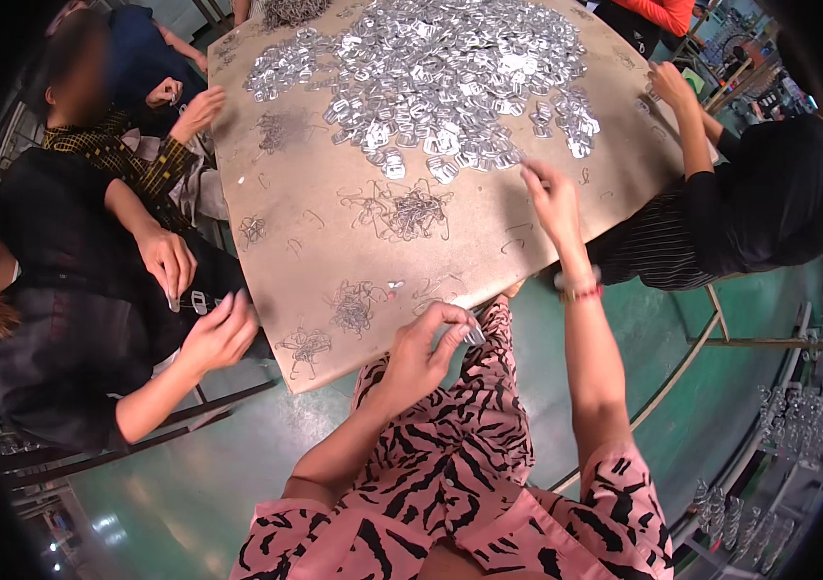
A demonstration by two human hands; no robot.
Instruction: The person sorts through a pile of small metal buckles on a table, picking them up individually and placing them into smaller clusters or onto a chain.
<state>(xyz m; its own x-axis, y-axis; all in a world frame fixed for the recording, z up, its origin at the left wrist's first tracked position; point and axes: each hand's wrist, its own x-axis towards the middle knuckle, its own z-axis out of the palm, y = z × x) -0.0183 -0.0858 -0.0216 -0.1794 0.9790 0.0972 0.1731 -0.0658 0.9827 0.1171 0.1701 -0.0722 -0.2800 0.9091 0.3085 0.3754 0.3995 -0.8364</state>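
Note:
My left hand (421, 353) is closed over the table's near edge, pinching a few silver metal buckles (474, 335) between thumb and fingers. My right hand (556, 201), a bracelet at its wrist, is stretched over the board-topped table (305, 261). Its fingertips point at the near right edge of a big heap of silver buckles (440, 77); the fingers are partly extended and no held thing shows in them. Between my hands and the heap lies a tangle of thin bent wire hooks (411, 211). A smaller cluster of wire hooks (353, 307) sits nearer my left hand.
More wire hooks (303, 348) lie at the near left corner. A person in black (73, 300) sits close on my left, handling a buckle (200, 302). Another person in black (769, 208) is on the right. Metal racks with hanging parts (808, 425) stand at lower right.

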